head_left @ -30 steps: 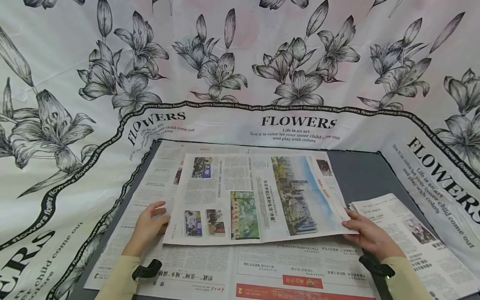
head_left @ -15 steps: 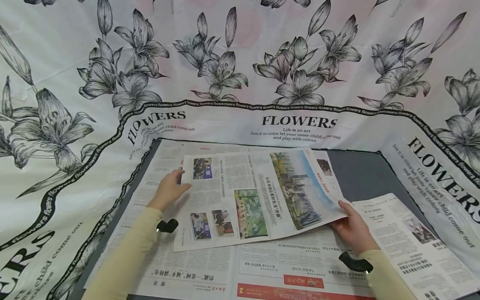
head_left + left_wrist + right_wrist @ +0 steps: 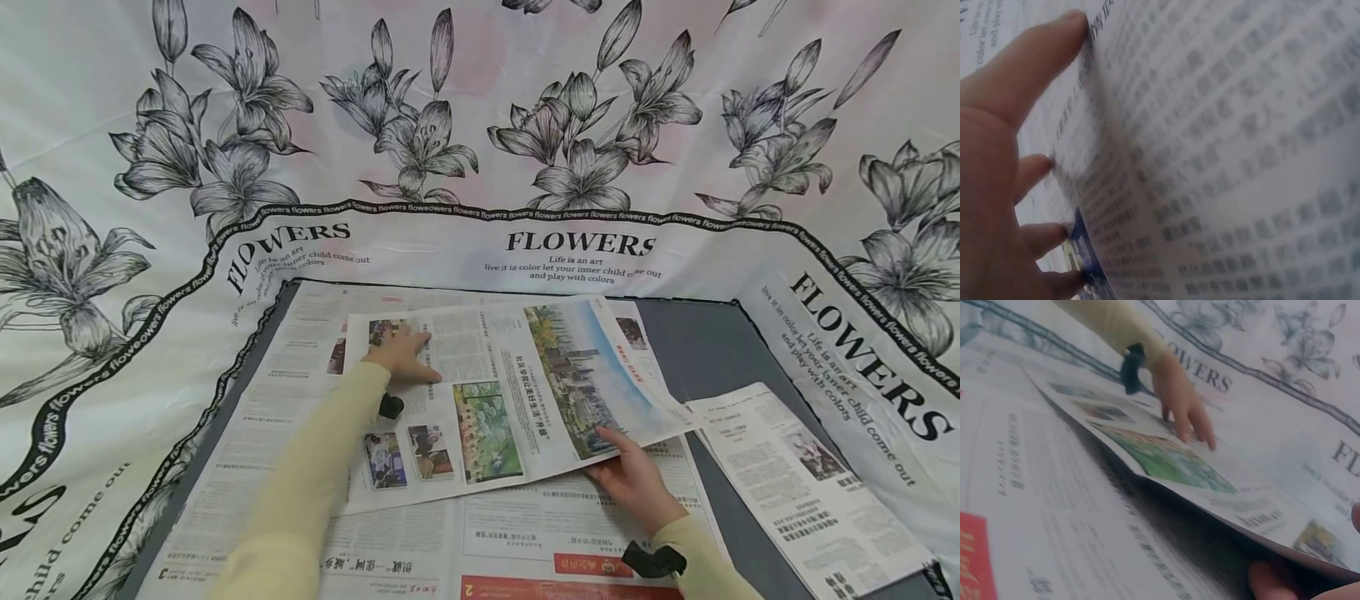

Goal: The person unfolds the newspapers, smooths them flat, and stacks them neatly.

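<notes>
A folded newspaper point(image 3: 487, 350) with a city photo and a green flower photo lies over a larger spread newspaper point(image 3: 247, 500). Fingers spread, my left hand point(image 3: 401, 352) touches its upper left part; in the left wrist view the fingertips point(image 3: 1075, 22) meet the printed page. At the near edge, below the city photo, my right hand point(image 3: 633, 479) pinches the folded newspaper, thumb on top and fingers beneath. The right wrist view shows that edge lifted off the sheet below, with a dark gap under it.
Another folded newspaper point(image 3: 802, 492) lies at the right on the grey tabletop point(image 3: 690, 342). A white cloth point(image 3: 420, 242) printed with lilies and lettering hangs behind and around the table.
My left hand has moved from the left edge onto the folded newspaper's upper left. My right hand has slid from its right corner leftward along the near edge. The view has turned slightly right.
</notes>
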Demonstrator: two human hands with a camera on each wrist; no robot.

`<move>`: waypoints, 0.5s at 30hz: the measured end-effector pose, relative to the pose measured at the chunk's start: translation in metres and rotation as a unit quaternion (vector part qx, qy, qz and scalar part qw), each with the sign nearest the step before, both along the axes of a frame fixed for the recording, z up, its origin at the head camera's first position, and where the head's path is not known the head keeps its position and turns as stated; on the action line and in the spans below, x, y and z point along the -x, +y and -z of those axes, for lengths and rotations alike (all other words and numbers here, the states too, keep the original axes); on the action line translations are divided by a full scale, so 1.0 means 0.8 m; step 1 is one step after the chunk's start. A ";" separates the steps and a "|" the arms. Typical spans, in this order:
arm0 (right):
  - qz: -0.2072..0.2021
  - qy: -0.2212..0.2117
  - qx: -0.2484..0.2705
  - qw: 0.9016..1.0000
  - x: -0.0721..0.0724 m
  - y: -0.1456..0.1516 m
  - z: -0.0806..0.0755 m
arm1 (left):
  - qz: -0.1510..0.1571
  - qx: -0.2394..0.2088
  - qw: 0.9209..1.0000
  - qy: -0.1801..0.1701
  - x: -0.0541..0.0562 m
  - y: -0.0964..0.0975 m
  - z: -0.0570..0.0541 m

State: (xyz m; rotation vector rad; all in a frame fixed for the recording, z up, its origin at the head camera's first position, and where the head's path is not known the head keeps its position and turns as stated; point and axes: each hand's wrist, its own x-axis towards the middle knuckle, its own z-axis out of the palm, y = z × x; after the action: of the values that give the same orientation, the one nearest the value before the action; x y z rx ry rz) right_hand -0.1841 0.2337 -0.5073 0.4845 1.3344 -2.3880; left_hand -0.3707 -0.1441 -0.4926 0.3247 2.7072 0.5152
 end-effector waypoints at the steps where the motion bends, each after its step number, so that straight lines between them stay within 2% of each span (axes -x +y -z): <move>1: -0.008 -0.001 -0.012 1.000 -0.001 -0.006 0.002 | -0.004 0.002 1.000 -0.003 -0.001 0.001 0.000; 4: -0.030 0.006 -0.038 0.999 -0.004 -0.023 0.004 | -0.012 0.005 1.000 0.002 -0.007 0.004 0.004; 8: -0.048 0.021 -0.043 0.998 -0.006 -0.039 0.006 | -0.021 0.007 1.000 0.007 -0.018 0.011 0.009; 12: -0.040 0.023 -0.065 0.997 -0.012 -0.053 0.011 | -0.042 0.011 0.999 -0.002 -0.037 0.017 0.009; 15: -0.015 0.021 -0.094 0.995 -0.017 -0.062 0.015 | -0.055 0.014 0.998 0.000 -0.051 0.019 0.009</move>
State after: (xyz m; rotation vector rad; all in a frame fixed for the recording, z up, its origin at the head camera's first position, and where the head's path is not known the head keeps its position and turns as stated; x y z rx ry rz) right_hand -0.1701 0.1839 -0.5194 0.4633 1.5832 -2.2713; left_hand -0.3297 -0.1291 -0.5001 0.1679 2.7414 0.5070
